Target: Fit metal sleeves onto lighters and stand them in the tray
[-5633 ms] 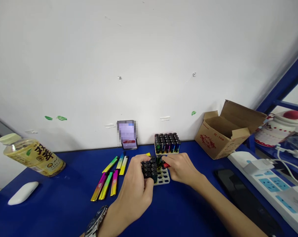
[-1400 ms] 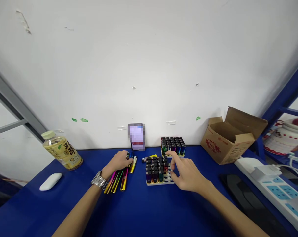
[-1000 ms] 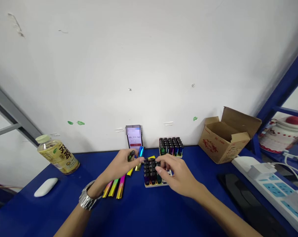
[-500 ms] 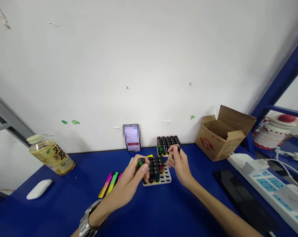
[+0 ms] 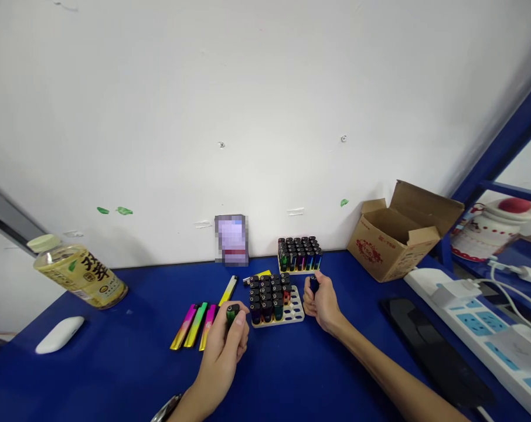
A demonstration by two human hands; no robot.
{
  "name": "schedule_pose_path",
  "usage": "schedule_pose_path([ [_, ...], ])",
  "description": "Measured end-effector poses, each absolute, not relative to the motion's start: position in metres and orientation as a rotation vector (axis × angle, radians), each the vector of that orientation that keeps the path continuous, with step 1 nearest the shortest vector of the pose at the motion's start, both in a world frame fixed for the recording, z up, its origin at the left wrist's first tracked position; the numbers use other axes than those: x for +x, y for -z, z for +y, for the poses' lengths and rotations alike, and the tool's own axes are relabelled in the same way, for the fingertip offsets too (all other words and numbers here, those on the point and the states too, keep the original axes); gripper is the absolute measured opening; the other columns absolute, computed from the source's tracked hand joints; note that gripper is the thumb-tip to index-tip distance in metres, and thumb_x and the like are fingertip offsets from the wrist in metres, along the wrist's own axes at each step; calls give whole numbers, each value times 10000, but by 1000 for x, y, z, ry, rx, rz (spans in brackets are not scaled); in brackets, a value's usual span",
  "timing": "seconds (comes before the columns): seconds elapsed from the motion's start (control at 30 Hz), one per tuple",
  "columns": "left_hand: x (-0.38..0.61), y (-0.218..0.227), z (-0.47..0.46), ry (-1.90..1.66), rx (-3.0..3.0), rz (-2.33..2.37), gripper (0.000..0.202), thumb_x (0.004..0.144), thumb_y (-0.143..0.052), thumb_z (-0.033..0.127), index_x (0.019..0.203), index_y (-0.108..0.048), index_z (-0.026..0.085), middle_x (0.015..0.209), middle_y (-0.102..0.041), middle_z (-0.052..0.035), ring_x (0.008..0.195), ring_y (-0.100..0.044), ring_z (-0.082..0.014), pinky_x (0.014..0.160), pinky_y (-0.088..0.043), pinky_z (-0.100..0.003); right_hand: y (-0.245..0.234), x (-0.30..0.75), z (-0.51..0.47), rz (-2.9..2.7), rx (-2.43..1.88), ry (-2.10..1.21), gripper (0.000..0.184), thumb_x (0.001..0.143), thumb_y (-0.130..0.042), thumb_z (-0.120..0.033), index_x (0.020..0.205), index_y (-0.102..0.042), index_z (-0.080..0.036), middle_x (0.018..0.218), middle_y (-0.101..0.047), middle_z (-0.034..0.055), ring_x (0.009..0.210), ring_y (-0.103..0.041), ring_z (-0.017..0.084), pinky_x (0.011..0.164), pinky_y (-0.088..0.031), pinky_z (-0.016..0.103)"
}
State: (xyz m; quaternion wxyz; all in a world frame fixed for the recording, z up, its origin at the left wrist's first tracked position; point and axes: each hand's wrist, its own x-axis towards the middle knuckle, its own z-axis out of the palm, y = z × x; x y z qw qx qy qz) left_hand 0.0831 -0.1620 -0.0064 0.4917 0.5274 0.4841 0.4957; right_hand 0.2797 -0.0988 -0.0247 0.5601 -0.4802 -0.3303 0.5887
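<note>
My left hand [image 5: 225, 346] is closed round a green lighter [image 5: 232, 312], its black top showing above the fingers. To the right, my right hand [image 5: 324, 302] grips a dark blue lighter [image 5: 313, 283], mostly covered by the fingers. Between my hands lies a white perforated tray [image 5: 297, 316], its left holes filled with upright black-topped lighters and its right holes bare. Behind it stands a second, full tray of lighters [image 5: 299, 255]. Several colourful lighters [image 5: 197, 325] lie flat left of the first tray, partly behind my left hand.
An open cardboard box [image 5: 386, 249] is at the back right, near a power strip [image 5: 480, 328] and a black phone [image 5: 432, 351]. At left are a drink bottle [image 5: 83, 275] and a white mouse [image 5: 60, 334]. A lit phone [image 5: 232, 239] leans against the wall.
My left hand has moved left and toward me with the green lighter, uncovering the tray's left side. My right hand has shifted slightly down, away from the rear tray, still gripping its lighter.
</note>
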Motion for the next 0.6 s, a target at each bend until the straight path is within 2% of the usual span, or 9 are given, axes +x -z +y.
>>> schedule_pose_path([
  [0.13, 84, 10, -162, -1164, 1265, 1191, 400, 853, -480, 591, 942, -458, 202, 531, -372, 89, 455, -343, -80, 387, -288, -177, 25, 279, -100, -676, -1236, -1392, 488, 865, -268, -426, 428, -318, -216, 329, -209, -78, 277, -142, 49, 292, -119, 163],
  [0.23, 82, 12, -161, -1132, 1268, 1200, 396, 857, -475, 586, 943, -464, 200, 541, -378, 86, 463, -347, -80, 397, -292, -179, 28, 279, -102, -830, -1181, -1307, 517, 900, -239, -527, 503, -360, -219, 336, -231, -85, 287, -181, 63, 307, -183, 187],
  [0.3, 81, 12, -160, -1111, 1276, 1208, 398, 857, -470, 590, 926, -471, 197, 546, -374, 84, 467, -346, -80, 400, -289, -180, 29, 282, -105, -1031, -1087, -1127, 467, 910, -287, -576, 675, -454, -209, 391, -349, -80, 330, -305, 91, 365, -311, 213],
  [0.4, 80, 12, -160, -1091, 1299, 1220, 403, 862, -458, 593, 917, -474, 194, 552, -370, 83, 473, -342, -82, 413, -298, -187, 28, 287, -110, -1351, -1024, -753, 290, 929, -402, -498, 906, -476, -219, 618, -569, -23, 561, -538, 145, 590, -462, 278],
  [0.47, 80, 11, -161, -1089, 1311, 1224, 395, 872, -448, 583, 930, -474, 192, 557, -370, 84, 474, -338, -83, 423, -304, -192, 27, 290, -113, -1509, -1032, -510, 236, 938, -419, -415, 870, -518, -212, 742, -609, 27, 720, -575, 177, 687, -464, 306],
  [0.5, 80, 11, -161, -1089, 1316, 1225, 390, 879, -442, 576, 936, -474, 192, 560, -368, 84, 475, -336, -83, 427, -304, -194, 27, 291, -114, -1560, -1034, -425, 239, 939, -417, -383, 832, -539, -208, 757, -601, 38, 736, -567, 183, 686, -457, 306],
  [0.6, 80, 11, -162, -1065, 1333, 1228, 373, 895, -426, 558, 941, -477, 191, 568, -365, 83, 482, -330, -84, 435, -299, -196, 29, 289, -117, -1621, -1047, -404, 233, 938, -417, -320, 785, -548, -205, 651, -542, 6, 584, -513, 155, 558, -419, 267],
])
